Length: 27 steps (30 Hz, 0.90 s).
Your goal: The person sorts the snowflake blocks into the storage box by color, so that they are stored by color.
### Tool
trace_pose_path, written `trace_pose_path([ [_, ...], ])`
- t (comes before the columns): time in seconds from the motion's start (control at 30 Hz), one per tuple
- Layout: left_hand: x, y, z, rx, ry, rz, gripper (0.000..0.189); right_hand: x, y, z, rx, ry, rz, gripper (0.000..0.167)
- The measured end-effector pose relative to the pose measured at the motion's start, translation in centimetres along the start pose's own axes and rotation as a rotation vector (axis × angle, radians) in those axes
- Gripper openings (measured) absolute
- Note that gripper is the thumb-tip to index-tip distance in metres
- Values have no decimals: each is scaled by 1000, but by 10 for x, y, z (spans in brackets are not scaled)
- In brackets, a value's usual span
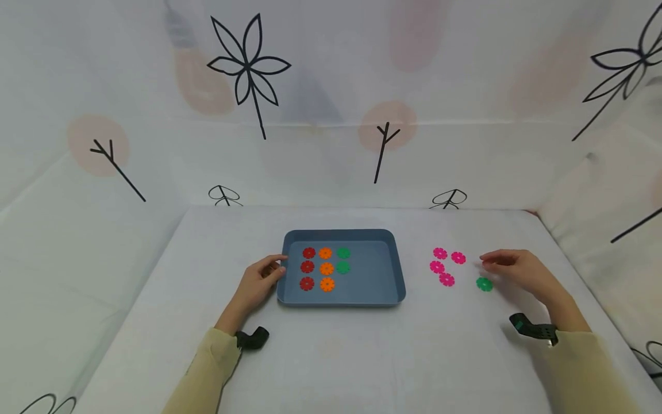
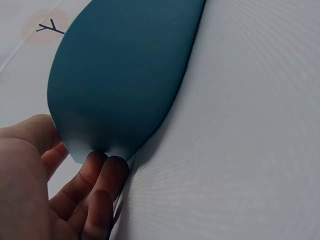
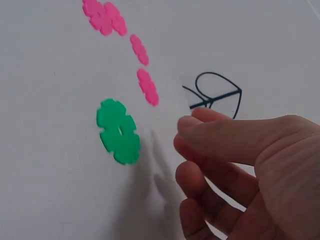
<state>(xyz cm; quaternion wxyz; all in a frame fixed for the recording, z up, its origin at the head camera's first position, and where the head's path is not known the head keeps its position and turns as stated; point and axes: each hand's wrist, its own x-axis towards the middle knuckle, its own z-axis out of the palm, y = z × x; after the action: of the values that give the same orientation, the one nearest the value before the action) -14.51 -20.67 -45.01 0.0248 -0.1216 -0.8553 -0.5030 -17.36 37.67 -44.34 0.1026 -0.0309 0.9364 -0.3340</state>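
White cloth (image 1: pixel 320 155) with plant drawings stands behind the surface (image 1: pixel 351 356). On it, the green flower disc (image 1: pixel 484 284) lies flat, just on the person's side of the right hand (image 1: pixel 517 275), which is loosely bent and visibly holds nothing. Being round, the disc shows no long axis. Farther away, the left hand (image 1: pixel 258 280) touches the left rim of the tray (image 1: pixel 369 270); whether it grips, I cannot tell.
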Motion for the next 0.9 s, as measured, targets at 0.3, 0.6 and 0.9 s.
trace_pose_path([
  [0.3, 0, 0, 0, -3, 4, 0, 30, -3, 22, -4, 90, -158, 4, 50],
  [0.6, 0, -3, 1, 9, 5, 7, 30, -7, 19, 0, 85, -157, -12, 52],
  [0.9, 1, -4, 1, 3, 1, 6, 31, -5, 20, -2, 132, -198, -19, 50],
])
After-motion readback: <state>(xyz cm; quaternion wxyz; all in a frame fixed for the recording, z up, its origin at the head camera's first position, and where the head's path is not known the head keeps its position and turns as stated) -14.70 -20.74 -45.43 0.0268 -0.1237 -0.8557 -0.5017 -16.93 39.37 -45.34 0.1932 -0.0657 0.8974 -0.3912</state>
